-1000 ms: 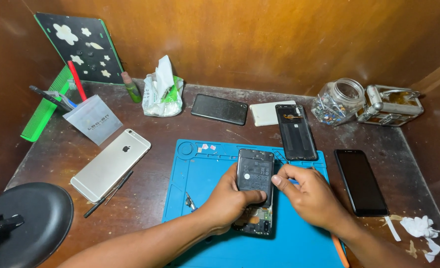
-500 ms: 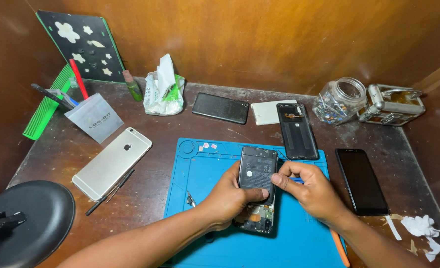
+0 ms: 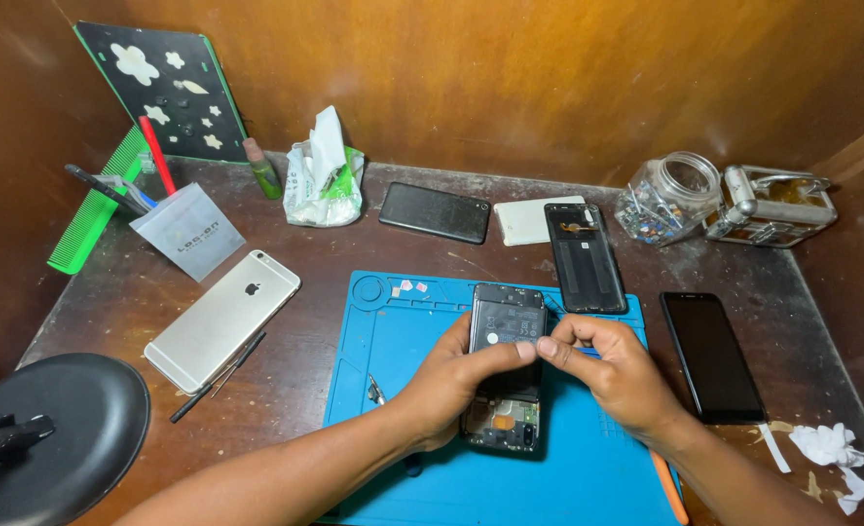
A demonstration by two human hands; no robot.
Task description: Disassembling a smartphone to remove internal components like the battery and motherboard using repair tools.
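An opened black phone (image 3: 506,321) with its back removed lies on the blue work mat (image 3: 403,341). My left hand (image 3: 451,385) grips its left edge, thumb laid across the middle. My right hand (image 3: 617,375) pinches the phone's right side with thumb and forefinger close to the left thumb. The phone's lower end (image 3: 503,426) shows exposed inner parts. A black back cover (image 3: 584,257) lies just beyond the mat's far right corner.
A silver phone (image 3: 222,319) lies left of the mat with a thin tool (image 3: 220,375) beside it. A black phone (image 3: 712,356) sits to the right. Farther back are another black phone (image 3: 436,212), a white case (image 3: 525,222), a glass jar (image 3: 667,198), a tool holder (image 3: 186,229) and a round black base (image 3: 57,433).
Both hands stay on the opened phone; the fingers have shifted only slightly. The view has moved a little.
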